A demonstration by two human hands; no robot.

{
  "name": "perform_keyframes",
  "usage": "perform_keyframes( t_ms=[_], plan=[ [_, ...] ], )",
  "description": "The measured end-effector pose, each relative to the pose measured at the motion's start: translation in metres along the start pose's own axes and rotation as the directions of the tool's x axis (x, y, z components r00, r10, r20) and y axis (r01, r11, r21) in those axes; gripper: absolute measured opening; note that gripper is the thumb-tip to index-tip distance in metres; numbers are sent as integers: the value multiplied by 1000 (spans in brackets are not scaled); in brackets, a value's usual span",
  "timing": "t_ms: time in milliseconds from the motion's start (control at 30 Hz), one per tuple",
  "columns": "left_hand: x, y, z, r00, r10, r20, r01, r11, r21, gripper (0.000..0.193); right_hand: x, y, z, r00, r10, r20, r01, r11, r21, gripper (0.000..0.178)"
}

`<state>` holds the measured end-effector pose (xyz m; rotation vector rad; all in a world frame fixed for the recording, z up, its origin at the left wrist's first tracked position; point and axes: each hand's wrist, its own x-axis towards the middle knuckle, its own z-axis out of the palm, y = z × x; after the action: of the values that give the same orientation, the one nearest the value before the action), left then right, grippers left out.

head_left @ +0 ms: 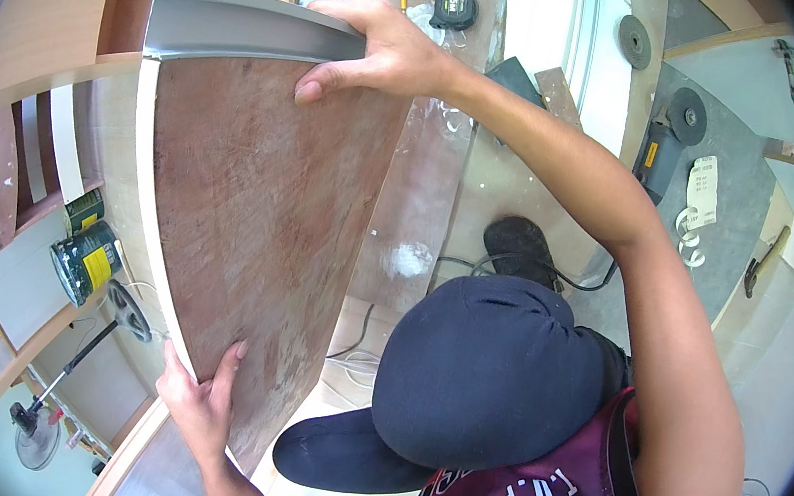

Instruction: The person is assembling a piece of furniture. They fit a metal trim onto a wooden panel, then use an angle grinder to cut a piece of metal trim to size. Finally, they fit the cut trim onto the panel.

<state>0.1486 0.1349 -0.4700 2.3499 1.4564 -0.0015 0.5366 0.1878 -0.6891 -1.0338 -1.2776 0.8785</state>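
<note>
A brown wooden panel [264, 202] with a white edge stands tilted in front of me. A grey channel-shaped strip [255, 27] lies along its far end. My right hand [381, 53] grips that strip at its right end, with the thumb on the panel's brown face and the fingers over the strip's far side. Nearer to me, my left hand [205, 398] holds the panel's white edge, its thumb pressed on the brown face. The left fingers are partly hidden behind the edge.
A black tape measure [455, 4] lies beyond my right hand. At right are an angle grinder [673, 143], a loose grinding disc [634, 42] and a pale curled tag [703, 191]. Dark cans [83, 259] stand left of the panel. A black cable [581, 285] runs past my shoe [517, 238].
</note>
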Motion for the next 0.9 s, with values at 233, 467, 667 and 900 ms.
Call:
perform_keyframes(
  t_ms=[233,467,667,900],
  plan=[
    [3,22,22,1000,-21,10,20,999,45,55,-15,19,-20,989,131,74,-125,989,-83,82],
    [1,2,6,983,-148,-110,144,989,-43,52,-82,5,-12,939,6,-343,-78,977,-197,71],
    [96,-81,7,997,-36,-68,31,996,-78,35,-175,17,6,961,81,-265,-209,840,-500,70],
    [195,-242,64,949,-265,171,303,916,-264,49,-170,50,28,893,147,-426,-356,809,-468,74]
  ],
)
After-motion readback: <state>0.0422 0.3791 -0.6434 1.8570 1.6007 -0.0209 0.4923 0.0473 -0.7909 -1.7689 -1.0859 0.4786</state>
